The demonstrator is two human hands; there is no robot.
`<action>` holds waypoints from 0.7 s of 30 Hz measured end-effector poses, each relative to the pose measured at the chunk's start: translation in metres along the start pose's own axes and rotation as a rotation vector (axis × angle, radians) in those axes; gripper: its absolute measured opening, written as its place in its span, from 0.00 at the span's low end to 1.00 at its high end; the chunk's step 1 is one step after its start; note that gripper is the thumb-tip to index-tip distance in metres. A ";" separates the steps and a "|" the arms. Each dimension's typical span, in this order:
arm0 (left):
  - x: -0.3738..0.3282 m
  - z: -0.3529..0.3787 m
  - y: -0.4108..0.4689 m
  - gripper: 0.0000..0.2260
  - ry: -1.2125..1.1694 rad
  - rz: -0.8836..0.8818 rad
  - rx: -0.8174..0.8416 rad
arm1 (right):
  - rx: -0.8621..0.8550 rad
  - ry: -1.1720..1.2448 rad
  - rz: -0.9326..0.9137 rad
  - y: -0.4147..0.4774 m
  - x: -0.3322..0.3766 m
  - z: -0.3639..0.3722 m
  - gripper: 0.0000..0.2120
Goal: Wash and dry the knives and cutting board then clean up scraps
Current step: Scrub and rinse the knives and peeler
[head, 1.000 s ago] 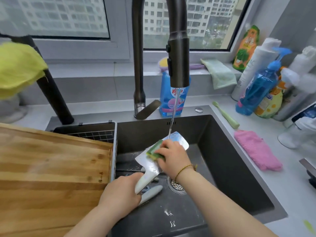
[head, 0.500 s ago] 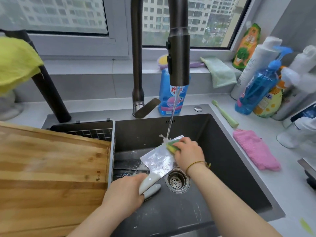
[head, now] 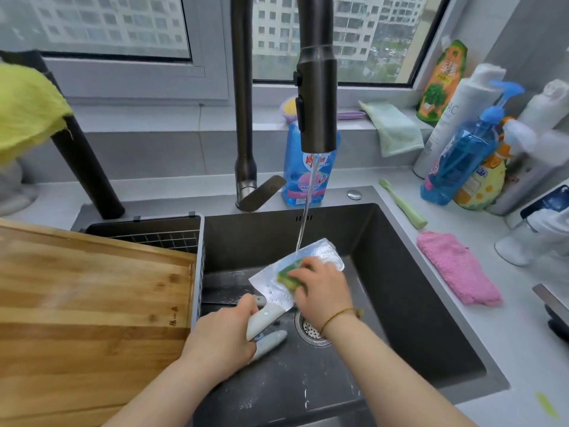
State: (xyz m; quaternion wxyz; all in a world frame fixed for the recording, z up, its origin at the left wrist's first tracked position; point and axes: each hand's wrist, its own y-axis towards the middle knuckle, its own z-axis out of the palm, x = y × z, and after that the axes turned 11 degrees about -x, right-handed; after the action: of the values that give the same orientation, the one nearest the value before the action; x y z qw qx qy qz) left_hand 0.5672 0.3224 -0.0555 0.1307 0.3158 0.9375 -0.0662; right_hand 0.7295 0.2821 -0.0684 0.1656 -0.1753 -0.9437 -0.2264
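Dark grey metal forms the deep rectangular sink (head: pixel 415 303), in which a broad steel cleaver with a pale handle (head: pixel 274 288) is held tilted under a thin stream of water (head: pixel 303 223) from the tall dark pull-down tap (head: pixel 315 97). The pale handle is gripped by the left hand (head: pixel 221 340), its fingers closed fully around it. The wet blade is pressed by the right hand (head: pixel 323 291), whose fingers are curled over a yellow and green scrubbing sponge (head: pixel 289 274) held flat against the steel. On the sink floor, a second knife with a pale handle (head: pixel 271 342) is seen lying just under the left hand, beside the round steel drain strainer (head: pixel 309 329). A dark wire drainer basket (head: pixel 160 232) is set into the left part of the sink; what lies in it cannot be told, as it is largely covered by the large wooden cutting board (head: pixel 92 297) resting across it. At the back edge, behind the tap, a blue bottle of washing-up liquid with a pink label (head: pixel 308 180) is stood upright. On the pale worktop (head: pixel 523 349) to the right, a folded pink cloth (head: pixel 458 268) and a pale green toothbrush (head: pixel 403 204) are laid, with a blue pump bottle part-filled with blue liquid (head: pixel 462 158) and several other bottles grouped behind them.
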 end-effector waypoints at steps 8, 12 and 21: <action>0.004 -0.002 -0.004 0.13 0.007 0.014 -0.076 | -0.146 -0.070 0.193 0.004 -0.035 -0.013 0.14; 0.004 -0.001 0.000 0.15 0.009 0.005 -0.084 | -0.155 -0.013 -0.068 -0.010 -0.010 -0.007 0.15; 0.010 0.001 -0.001 0.08 -0.653 -0.283 0.100 | -0.336 0.001 0.356 0.001 -0.052 -0.025 0.15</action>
State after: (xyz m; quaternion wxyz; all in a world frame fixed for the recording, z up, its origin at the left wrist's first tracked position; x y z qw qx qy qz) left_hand 0.5592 0.3267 -0.0596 0.3973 0.1512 0.8763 -0.2266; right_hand 0.7820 0.2579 -0.0677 0.1717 -0.3639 -0.8470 -0.3473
